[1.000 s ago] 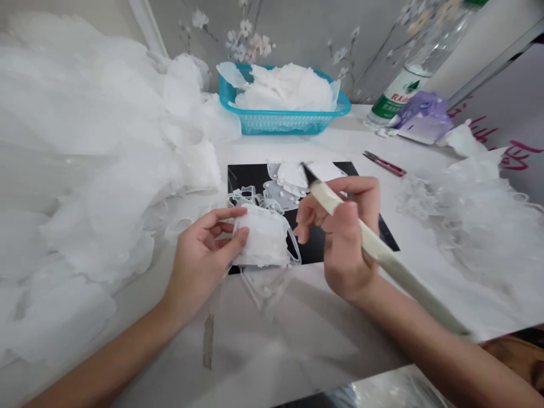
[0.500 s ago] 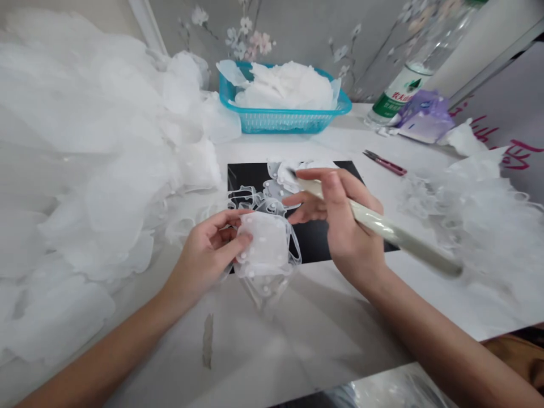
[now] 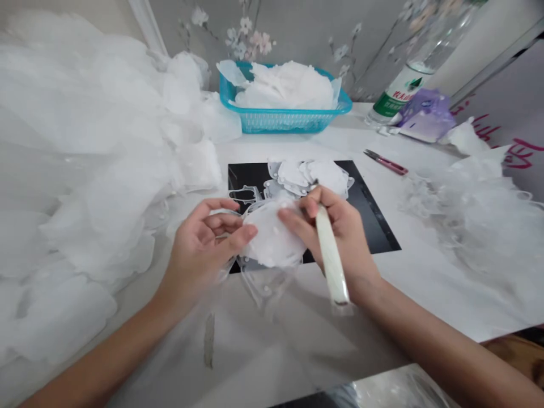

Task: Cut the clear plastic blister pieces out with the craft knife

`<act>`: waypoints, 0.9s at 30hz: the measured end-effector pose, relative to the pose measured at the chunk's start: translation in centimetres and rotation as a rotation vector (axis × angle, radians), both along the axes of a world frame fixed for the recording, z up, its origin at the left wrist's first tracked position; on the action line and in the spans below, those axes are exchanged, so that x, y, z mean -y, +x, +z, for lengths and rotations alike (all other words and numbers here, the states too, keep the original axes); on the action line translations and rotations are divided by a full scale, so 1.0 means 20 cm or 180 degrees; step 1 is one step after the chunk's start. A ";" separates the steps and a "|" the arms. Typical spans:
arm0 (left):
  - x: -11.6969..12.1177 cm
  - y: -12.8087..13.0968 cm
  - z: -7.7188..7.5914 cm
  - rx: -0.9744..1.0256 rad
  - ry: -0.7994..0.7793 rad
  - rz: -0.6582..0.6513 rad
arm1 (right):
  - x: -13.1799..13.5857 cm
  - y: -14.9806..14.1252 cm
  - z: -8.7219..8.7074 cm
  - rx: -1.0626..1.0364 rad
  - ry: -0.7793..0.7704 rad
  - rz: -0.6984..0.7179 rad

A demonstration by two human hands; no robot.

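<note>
A thin white translucent piece (image 3: 275,235), roughly rounded, is between my two hands above the near-left part of a black mat (image 3: 378,229). My left hand (image 3: 204,243) pinches its left edge, thumb on top. My right hand (image 3: 340,232) grips a pale-handled, pen-like tool (image 3: 331,255) with a small dark tip pointing away from me. The right thumb also presses on the piece's upper right. Clear cut-out scraps (image 3: 266,286) hang or lie under it. Several more white pieces (image 3: 327,175) lie piled on the mat's far side.
White translucent sheets (image 3: 97,153) are heaped at left. A blue basket (image 3: 289,122) of white pieces stands at the back. At right are red-handled snips (image 3: 386,162), a water bottle (image 3: 393,96), a purple packet (image 3: 427,116) and a heap of scraps (image 3: 480,226).
My right hand has moved left and down onto the white piece, and the tool has swung to point away from me. The piece now looks rounder. My left hand stays nearly in place.
</note>
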State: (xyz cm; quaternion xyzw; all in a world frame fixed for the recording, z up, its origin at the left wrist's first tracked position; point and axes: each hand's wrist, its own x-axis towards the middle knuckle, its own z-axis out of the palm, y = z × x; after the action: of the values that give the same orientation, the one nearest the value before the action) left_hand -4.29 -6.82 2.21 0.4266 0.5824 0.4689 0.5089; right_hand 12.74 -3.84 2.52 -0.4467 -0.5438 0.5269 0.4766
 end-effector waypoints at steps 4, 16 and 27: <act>0.01 0.00 -0.01 -0.0499 -0.0320 -0.0463 | 0.07 -0.03 -0.02 -0.0371 -0.0056 -0.0375; 0.05 0.02 0.01 -0.0044 0.0275 0.0021 | 0.07 -0.04 -0.01 -0.0492 -0.0088 -0.0284; 0.04 0.00 -0.02 0.0205 -0.0226 -0.0785 | -0.05 0.06 0.06 -0.0190 0.0632 -0.0657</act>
State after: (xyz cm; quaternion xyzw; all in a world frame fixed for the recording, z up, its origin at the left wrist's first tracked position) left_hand -4.30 -7.59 1.74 0.4614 0.5251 0.3953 0.5960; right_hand 13.89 -2.87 3.76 -0.4351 -0.5300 0.4317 0.5860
